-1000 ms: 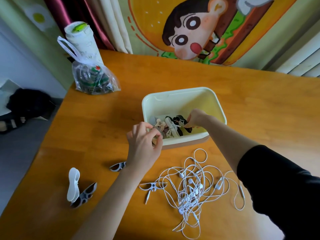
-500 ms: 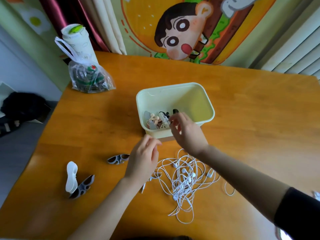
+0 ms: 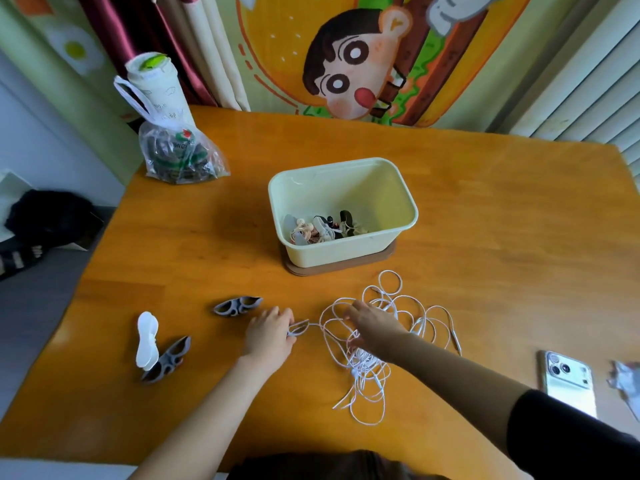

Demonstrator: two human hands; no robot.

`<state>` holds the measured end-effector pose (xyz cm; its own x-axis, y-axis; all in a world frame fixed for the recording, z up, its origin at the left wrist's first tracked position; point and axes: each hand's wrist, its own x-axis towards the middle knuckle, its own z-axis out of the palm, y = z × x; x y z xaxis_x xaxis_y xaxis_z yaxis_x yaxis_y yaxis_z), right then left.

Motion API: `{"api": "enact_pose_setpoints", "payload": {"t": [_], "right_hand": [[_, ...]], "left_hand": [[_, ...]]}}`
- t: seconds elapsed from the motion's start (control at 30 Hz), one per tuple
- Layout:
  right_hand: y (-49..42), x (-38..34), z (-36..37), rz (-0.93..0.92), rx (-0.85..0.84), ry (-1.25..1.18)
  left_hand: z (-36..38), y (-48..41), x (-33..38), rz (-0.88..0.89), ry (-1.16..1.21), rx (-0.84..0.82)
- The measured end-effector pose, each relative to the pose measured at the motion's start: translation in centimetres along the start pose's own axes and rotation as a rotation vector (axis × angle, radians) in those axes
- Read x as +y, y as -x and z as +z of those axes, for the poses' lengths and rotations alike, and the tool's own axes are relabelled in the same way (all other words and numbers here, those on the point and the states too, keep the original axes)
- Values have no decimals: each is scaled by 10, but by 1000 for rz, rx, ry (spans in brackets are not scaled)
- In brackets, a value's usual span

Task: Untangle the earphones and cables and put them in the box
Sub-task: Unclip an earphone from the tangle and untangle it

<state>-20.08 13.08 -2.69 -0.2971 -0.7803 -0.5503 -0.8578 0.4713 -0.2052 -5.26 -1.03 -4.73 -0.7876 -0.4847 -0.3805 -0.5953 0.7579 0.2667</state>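
Earphone tangle (image 3: 363, 370) sits on worktop (image 3: 485, 220), 6 o'clock from box (image 3: 341, 252). Long axis roughly 12-to-6. Right hand (image 3: 375, 329) lies right on top of it, fingers loosely spread; can't tell if any strand is caught. Left hand (image 3: 268, 336) at tangle's 9 o'clock, pinching grey winder (image 3: 298, 329), one strand running from it toward 3 into the mess. My guess: tease strands out sideways next. Few sets in box already. Smooth orange wood, phone (image 3: 568, 382) at 4 o'clock, cartoon curtain (image 3: 346, 64) at 12.
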Motion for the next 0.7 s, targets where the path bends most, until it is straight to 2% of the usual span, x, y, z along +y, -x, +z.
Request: {"api": "enact_pose_setpoints", "payload": {"t": [0.13, 0.23, 0.3, 0.43, 0.57, 0.7], "right_hand": [[6, 13, -6, 50, 1, -44], [7, 15, -11, 74, 34, -40], [7, 11, -13, 92, 96, -66], [6, -4, -8, 31, 198, -201], [10, -7, -8, -86, 227, -156], [13, 1, -14, -32, 205, -239]], "left_hand": [[-5, -6, 1, -122, -62, 40], [-5, -10, 11, -63, -31, 136], [-6, -11, 26, -19, 95, 96], [0, -15, 59, -11, 271, -131], [5, -16, 76, -48, 517, -33], [-3, -16, 87, -45, 655, -29]]}}
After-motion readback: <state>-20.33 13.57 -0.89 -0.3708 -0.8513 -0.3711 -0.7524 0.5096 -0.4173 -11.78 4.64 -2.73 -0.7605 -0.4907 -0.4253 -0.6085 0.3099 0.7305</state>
